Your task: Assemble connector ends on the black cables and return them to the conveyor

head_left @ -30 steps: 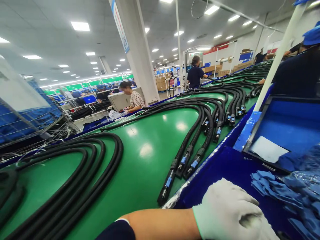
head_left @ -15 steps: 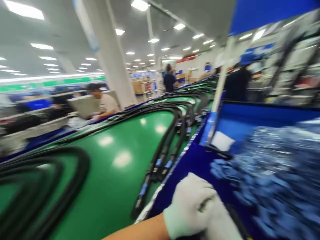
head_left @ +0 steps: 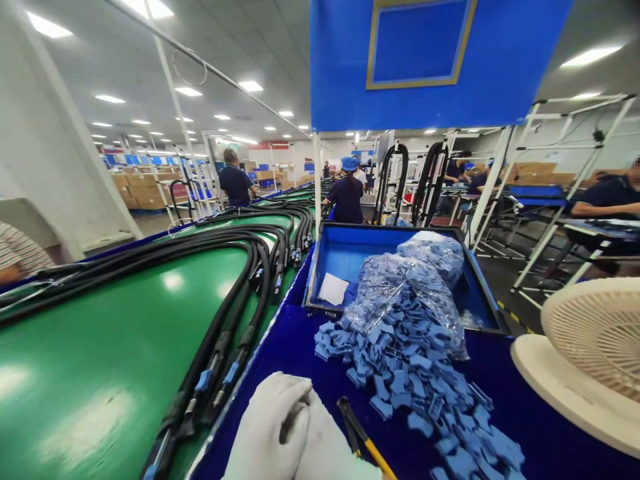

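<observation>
My left hand (head_left: 273,427) wears a white glove and sits at the bottom edge, fingers curled, lying against my right hand (head_left: 335,460), also gloved and mostly cut off by the frame. A thin tool with a black tip and yellow shaft (head_left: 363,437) lies right beside my right hand; I cannot tell whether it is gripped. Just right of the hands, a pile of small blue plastic clips (head_left: 415,380) spreads over the blue table top (head_left: 300,347), spilling from a clear bag (head_left: 400,293).
A blue tray (head_left: 345,257) holds the bag and a white slip. Left of the table, black corrugated hoses with blue connectors (head_left: 230,347) lie on a green conveyor (head_left: 110,360). A white fan (head_left: 590,360) stands at the right. Other workers stand farther along the line.
The view has swung right, from the conveyor to the blue table, tray and fan. My left hand stays at the table's near edge, and the yellow-shafted tool has come into view.
</observation>
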Demonstrator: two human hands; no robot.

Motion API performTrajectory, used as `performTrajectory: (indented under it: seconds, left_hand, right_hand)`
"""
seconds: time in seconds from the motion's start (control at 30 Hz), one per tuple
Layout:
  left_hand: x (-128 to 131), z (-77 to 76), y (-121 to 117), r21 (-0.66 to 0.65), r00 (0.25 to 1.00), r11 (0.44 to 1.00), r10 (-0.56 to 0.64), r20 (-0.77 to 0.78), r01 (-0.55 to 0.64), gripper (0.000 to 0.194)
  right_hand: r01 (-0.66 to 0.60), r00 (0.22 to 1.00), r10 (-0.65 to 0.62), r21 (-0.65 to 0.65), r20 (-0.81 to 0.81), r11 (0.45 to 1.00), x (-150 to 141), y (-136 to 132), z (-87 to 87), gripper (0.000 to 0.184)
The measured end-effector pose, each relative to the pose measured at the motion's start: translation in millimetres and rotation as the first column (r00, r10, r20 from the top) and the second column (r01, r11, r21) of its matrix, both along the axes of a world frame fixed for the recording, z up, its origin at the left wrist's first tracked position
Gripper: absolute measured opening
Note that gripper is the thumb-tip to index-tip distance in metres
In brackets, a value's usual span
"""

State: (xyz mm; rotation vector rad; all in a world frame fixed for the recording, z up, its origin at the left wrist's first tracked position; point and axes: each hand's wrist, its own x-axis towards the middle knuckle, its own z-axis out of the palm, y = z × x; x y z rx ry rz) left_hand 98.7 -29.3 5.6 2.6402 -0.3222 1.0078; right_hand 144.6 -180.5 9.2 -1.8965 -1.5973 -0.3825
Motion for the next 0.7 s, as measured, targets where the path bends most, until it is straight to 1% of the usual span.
performTrajectory:
  seconds: [0.1, 0.17, 0.23, 0.37, 0.47, 0.53, 0.6, 0.67, 0.7]
  left_hand:
    - [0.6, -2.2, 3.1, 0.019, 1.000, 1.000, -0.025, 0.003, 0.025, 0.032]
    - [0.5, -3.0, 4.2, 0.037, 0.999, 0.999, -0.034, 0.021, 0.033, 0.030]
    - [0.4, -2.4, 3.4, 0.046, 0.999, 0.999, -0.018, 0.041, 0.016, 0.030]
    - [1.6, -0.1, 0.0, 0.049, 0.996, 0.996, 0.073, 0.050, -0.076, 0.041]
    - [2.2, -2.3, 4.2, 0.094, 0.999, 0.994, 0.049, 0.009, -0.050, 0.035]
    - [1.2, -6.2, 10.2, 0.114, 1.000, 0.993, 0.009, -0.005, -0.009, 0.029]
    - [3.0, -11.7, 15.1, 0.107, 0.999, 0.993, -0.043, 0.014, 0.041, 0.026]
    - [12.9, -18.6, 13.5, 0.036, 0.991, 0.993, -0.115, 0.072, 0.113, 0.026]
    - [20.9, -22.2, 8.3, -0.040, 0.984, 0.988, -0.143, 0.103, 0.147, 0.027]
  right_hand:
    - [0.005, 1.000, -0.005, -0.001, -0.016, 1.000, 3.2, 0.9, -5.4, 0.039]
    - [0.018, 0.999, -0.018, -0.005, -0.027, 1.000, 6.0, 7.2, -10.5, 0.039]
    - [0.029, 0.999, -0.030, -0.009, -0.041, 1.000, 9.2, 18.8, -16.2, 0.041]
    - [0.040, 0.996, -0.042, -0.021, -0.079, 0.999, 13.7, 47.1, -27.6, 0.032]
    - [0.059, 0.992, -0.063, -0.038, -0.106, 0.998, 12.3, 55.7, -32.7, 0.038]
    - [0.091, 0.986, -0.099, -0.063, -0.132, 0.994, 10.4, 49.6, -32.1, 0.040]
    - [0.130, 0.977, -0.144, -0.094, -0.159, 0.987, 9.8, 34.9, -27.4, 0.040]
    - [0.171, 0.967, -0.189, -0.116, -0.170, 0.978, 11.7, 16.7, -19.4, 0.042]
    - [0.194, 0.963, -0.212, -0.119, -0.166, 0.974, 13.7, 8.2, -14.6, 0.042]
